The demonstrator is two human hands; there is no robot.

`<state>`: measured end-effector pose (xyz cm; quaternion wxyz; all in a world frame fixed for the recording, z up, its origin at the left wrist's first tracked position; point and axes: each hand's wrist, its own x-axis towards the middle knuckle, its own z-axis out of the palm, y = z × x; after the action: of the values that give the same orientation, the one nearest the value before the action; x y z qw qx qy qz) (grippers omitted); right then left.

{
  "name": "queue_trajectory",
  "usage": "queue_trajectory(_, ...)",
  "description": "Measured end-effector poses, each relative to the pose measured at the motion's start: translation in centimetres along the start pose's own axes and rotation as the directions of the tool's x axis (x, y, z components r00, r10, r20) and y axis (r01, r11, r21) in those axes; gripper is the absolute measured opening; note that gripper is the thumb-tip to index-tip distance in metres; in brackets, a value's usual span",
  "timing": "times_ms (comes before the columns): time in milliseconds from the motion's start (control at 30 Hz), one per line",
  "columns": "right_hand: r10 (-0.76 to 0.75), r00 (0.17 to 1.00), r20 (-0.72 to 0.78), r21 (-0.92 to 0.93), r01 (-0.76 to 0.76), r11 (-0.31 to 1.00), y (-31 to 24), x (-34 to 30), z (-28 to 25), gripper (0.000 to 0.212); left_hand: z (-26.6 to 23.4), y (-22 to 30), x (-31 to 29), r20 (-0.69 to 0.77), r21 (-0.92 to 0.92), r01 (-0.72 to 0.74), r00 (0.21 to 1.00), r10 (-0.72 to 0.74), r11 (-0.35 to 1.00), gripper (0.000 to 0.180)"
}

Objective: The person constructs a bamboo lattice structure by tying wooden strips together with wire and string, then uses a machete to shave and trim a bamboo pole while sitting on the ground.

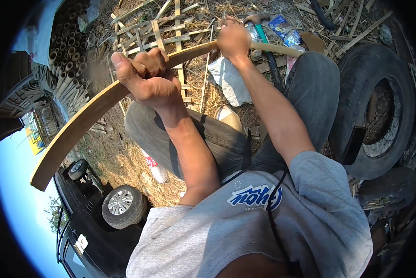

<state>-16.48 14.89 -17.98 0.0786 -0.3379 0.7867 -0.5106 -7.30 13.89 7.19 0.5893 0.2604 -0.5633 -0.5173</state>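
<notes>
A long, pale bamboo strip [85,113] stretches across my front, from low on the far left to above my right knee, and appears curved in this fisheye view. My left hand [152,83] is closed round its middle, thumb sticking up. Farther right, my right hand [234,39] is closed on the same strip, its fingers partly turned from view. Beyond the strip lies a lattice of crossed bamboo slats [179,34] on the ground. Just right of my right hand is a hammer-like tool [261,33] with a teal and black handle.
A whitish block [230,82] lies between my knees. At right stands a large tyre [379,60] with a black phone-like slab [355,145] on it. A blue packet [284,30] lies ahead. Bamboo poles [69,51] are stacked far left; a dark vehicle [94,243] is at lower left.
</notes>
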Motion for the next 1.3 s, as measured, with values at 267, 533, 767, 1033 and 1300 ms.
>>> queue_trajectory(267,0.151,0.932,0.330,-0.214,-0.082,0.973,-2.1,0.6,-5.4,0.064,-2.0,4.6,0.9,-0.049,-0.123,-0.017,0.999,0.011,0.992,0.052)
queue_trajectory(533,-0.008,0.939,0.345,-0.167,0.070,0.983,-7.1,0.3,-7.5,0.060,-10.0,7.2,6.5,-0.238,-0.052,0.014,0.971,-0.026,0.999,0.049)
queue_trajectory(767,-0.156,0.940,0.303,-0.127,0.202,0.971,-9.3,1.9,-9.4,0.057,-17.6,4.3,8.9,-0.396,-0.173,0.005,0.915,-0.074,0.985,0.047)
queue_trajectory(1033,-0.151,0.943,0.296,-0.206,0.217,0.954,-10.2,3.4,-11.9,0.061,-22.1,-1.2,11.7,-0.340,-0.461,0.139,0.885,-0.319,0.877,0.048)
queue_trajectory(1300,-0.387,0.808,0.444,-0.061,0.458,0.887,-9.0,2.2,-11.5,0.075,-25.6,-4.2,16.0,-0.285,-0.481,0.495,0.692,-0.663,0.724,0.037)
